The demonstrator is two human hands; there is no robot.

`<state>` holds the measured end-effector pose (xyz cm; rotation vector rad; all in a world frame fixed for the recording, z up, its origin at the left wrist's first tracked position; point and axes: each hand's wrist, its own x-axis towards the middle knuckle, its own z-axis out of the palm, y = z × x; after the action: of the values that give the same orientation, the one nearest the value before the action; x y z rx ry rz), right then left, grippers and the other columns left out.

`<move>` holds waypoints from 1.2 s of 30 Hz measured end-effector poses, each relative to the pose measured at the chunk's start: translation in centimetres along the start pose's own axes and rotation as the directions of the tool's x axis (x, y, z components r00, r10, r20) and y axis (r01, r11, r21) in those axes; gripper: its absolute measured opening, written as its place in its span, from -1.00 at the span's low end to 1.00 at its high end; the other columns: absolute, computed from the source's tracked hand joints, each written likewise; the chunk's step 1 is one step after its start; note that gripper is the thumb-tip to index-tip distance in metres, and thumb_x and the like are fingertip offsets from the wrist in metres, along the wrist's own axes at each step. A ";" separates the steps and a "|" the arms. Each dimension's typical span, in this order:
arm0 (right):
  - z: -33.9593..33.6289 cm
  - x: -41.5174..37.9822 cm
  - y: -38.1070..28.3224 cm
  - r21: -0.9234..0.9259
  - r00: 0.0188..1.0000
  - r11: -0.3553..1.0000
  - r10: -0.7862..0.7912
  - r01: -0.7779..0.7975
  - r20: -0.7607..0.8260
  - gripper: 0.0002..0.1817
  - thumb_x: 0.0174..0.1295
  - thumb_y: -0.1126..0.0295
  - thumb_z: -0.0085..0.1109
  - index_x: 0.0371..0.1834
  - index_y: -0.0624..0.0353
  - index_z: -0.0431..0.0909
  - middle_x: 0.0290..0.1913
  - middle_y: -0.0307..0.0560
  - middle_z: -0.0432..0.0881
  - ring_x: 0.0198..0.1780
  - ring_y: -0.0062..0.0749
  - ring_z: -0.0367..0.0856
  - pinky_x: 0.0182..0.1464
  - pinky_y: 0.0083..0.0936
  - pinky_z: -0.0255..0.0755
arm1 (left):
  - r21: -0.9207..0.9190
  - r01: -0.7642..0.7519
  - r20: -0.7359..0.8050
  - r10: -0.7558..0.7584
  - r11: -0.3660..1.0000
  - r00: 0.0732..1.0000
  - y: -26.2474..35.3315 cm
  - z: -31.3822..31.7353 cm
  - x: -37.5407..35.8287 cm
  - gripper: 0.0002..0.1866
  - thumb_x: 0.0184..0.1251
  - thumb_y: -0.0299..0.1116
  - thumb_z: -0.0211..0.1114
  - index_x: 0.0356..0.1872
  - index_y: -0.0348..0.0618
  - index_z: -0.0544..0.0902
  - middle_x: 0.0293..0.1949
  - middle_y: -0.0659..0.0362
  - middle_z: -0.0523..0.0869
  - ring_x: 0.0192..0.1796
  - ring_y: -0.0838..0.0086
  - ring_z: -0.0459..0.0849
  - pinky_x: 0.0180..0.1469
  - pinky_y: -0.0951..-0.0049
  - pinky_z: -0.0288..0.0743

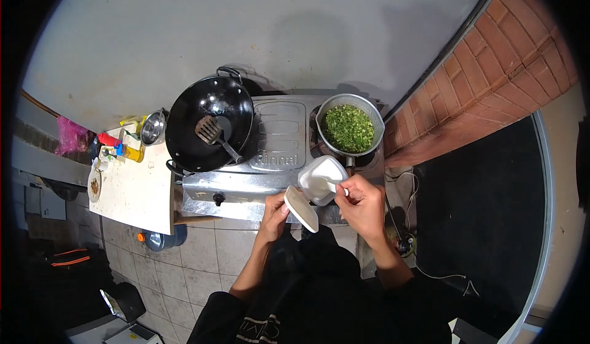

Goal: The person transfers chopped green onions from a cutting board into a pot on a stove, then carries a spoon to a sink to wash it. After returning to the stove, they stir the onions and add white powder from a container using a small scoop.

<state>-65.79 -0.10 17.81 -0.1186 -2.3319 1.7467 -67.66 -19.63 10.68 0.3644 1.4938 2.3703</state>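
Observation:
My left hand [273, 217] is closed on the edge of a white lid [302, 210], tilted beside a white rounded-square container [310, 181]. My right hand [364, 204] pinches the handle of a small white spoon [332, 188], whose far end reaches into the container. White contents show inside, though I cannot make out what they are. What supports the container from below is hidden. Just beyond it, a metal saucepan [321, 118] full of chopped green vegetables [348, 129] stands on the right burner, its handle pointing toward me.
A black wok [184, 107] with a slotted turner [211, 132] in it sits on the left of the stove [279, 132]. Further left, a white table [138, 187] bears a metal bowl [153, 129], bottles and packets. A brick pillar [455, 92] borders the stove's right side.

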 end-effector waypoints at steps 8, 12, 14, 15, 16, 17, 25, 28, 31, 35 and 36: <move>0.2 -0.1 0.6 0.314 0.985 0.934 0.166 -0.170 0.041 -0.90 0.16 0.63 0.15 -0.45 0.31 0.43 -0.65 -0.24 0.51 -0.69 -0.72 0.46 -0.69 -0.73 0.31 | -0.018 0.022 0.001 -0.022 1.000 1.000 0.3 0.1 -0.2 -0.36 0.16 0.01 0.15 -0.03 -0.52 0.51 -0.16 -0.02 0.62 -0.07 0.36 0.55 0.05 0.43 0.35; -0.6 -0.1 0.9 0.406 0.986 0.898 0.161 -0.167 0.049 -0.92 0.20 0.63 0.13 -0.42 0.31 0.44 -0.57 -0.18 0.53 -0.68 -0.71 0.46 -0.69 -0.74 0.31 | 0.027 0.057 0.012 -0.058 0.998 0.998 -0.6 -1.2 -0.2 -0.28 0.04 0.08 0.18 0.04 -0.42 0.42 -0.12 -0.03 0.58 -0.09 0.27 0.61 -0.02 0.30 0.48; -0.9 -0.2 0.9 0.382 0.984 0.908 0.174 -0.172 0.032 -0.93 0.21 0.61 0.13 -0.41 0.30 0.46 -0.56 -0.18 0.53 -0.67 -0.72 0.45 -0.69 -0.74 0.31 | 0.001 0.068 -0.013 -0.068 0.998 0.998 -0.5 -1.0 -0.4 -0.27 0.05 0.08 0.18 0.06 -0.42 0.40 -0.09 -0.04 0.56 -0.07 0.24 0.61 0.00 0.26 0.48; -0.9 -0.2 1.0 0.382 0.984 0.908 0.175 -0.173 0.030 -0.93 0.21 0.61 0.13 -0.41 0.30 0.46 -0.56 -0.18 0.53 -0.67 -0.72 0.45 -0.69 -0.74 0.31 | -0.024 0.077 -0.039 -0.078 0.997 0.996 -0.5 -0.8 -0.5 -0.26 0.06 0.07 0.19 0.08 -0.42 0.38 -0.07 -0.05 0.55 -0.06 0.21 0.60 0.01 0.22 0.48; -1.0 -0.2 1.1 0.386 0.987 0.909 0.163 -0.154 0.010 -0.94 0.21 0.61 0.13 -0.40 0.31 0.46 -0.56 -0.17 0.54 -0.67 -0.72 0.46 -0.69 -0.74 0.31 | -0.024 0.079 -0.037 -0.080 0.997 0.996 -0.3 -0.5 -0.5 -0.26 0.06 0.07 0.19 0.08 -0.42 0.38 -0.07 -0.05 0.55 -0.06 0.21 0.60 0.01 0.22 0.48; -1.0 -0.2 1.1 0.390 0.989 0.911 0.151 -0.135 -0.009 -0.95 0.21 0.61 0.13 -0.39 0.32 0.47 -0.55 -0.16 0.54 -0.66 -0.72 0.46 -0.69 -0.74 0.32 | -0.055 0.056 -0.029 -0.057 0.997 0.998 0.0 -0.2 -0.4 -0.31 0.11 0.04 0.16 0.05 -0.46 0.42 -0.10 -0.05 0.57 -0.05 0.27 0.58 0.03 0.32 0.42; -1.8 0.0 1.3 0.423 0.989 0.896 0.149 -0.132 -0.006 -0.96 0.21 0.63 0.12 -0.38 0.35 0.47 -0.55 -0.11 0.56 -0.68 -0.68 0.46 -0.70 -0.72 0.33 | -0.105 0.050 -0.048 -0.055 0.993 0.997 -0.1 0.3 -0.5 -0.37 0.19 0.01 0.11 -0.02 -0.50 0.48 -0.13 -0.03 0.60 -0.06 0.33 0.56 0.04 0.42 0.36; -1.9 -0.2 1.2 0.424 0.990 0.896 0.142 -0.135 0.014 -0.96 0.22 0.65 0.09 -0.38 0.34 0.46 -0.55 -0.11 0.56 -0.70 -0.66 0.44 -0.70 -0.72 0.31 | -0.108 0.044 -0.019 -0.046 0.993 0.999 0.0 0.4 -0.4 -0.39 0.21 0.00 0.10 -0.06 -0.49 0.51 -0.14 -0.02 0.61 -0.06 0.34 0.56 0.04 0.41 0.36; -3.2 0.6 0.6 0.452 0.988 0.884 0.147 -0.116 -0.035 -0.96 0.21 0.62 0.12 -0.36 0.36 0.47 -0.53 -0.10 0.56 -0.68 -0.65 0.45 -0.70 -0.72 0.30 | -0.126 0.048 0.004 -0.048 0.991 0.999 -0.5 0.4 -0.5 -0.41 0.23 0.00 0.09 -0.10 -0.49 0.54 -0.16 -0.03 0.63 -0.06 0.32 0.57 0.05 0.39 0.37; -5.5 2.4 0.3 0.466 0.984 0.885 0.099 -0.019 -0.147 -0.97 0.20 0.63 0.12 -0.33 0.35 0.47 -0.54 -0.09 0.57 -0.71 -0.64 0.41 -0.71 -0.69 0.28 | -0.150 0.089 -0.053 -0.098 0.985 0.994 -1.4 -0.3 -1.0 -0.39 0.20 0.03 0.08 0.01 -0.41 0.44 -0.11 -0.06 0.58 -0.03 0.20 0.58 0.07 0.21 0.40; -6.2 3.1 0.4 0.421 0.980 0.907 0.080 0.006 -0.185 -0.96 0.21 0.61 0.12 -0.33 0.35 0.47 -0.53 -0.09 0.56 -0.71 -0.63 0.41 -0.71 -0.70 0.27 | -0.121 0.115 -0.048 -0.122 0.986 0.991 -1.6 -0.6 -1.1 -0.34 0.17 0.05 0.07 0.12 -0.33 0.34 -0.06 -0.08 0.53 -0.01 0.11 0.58 0.08 0.06 0.43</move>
<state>-67.40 6.42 19.43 -0.2515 -1.7808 2.1044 -66.64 -19.95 8.92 0.1779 1.3512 2.3778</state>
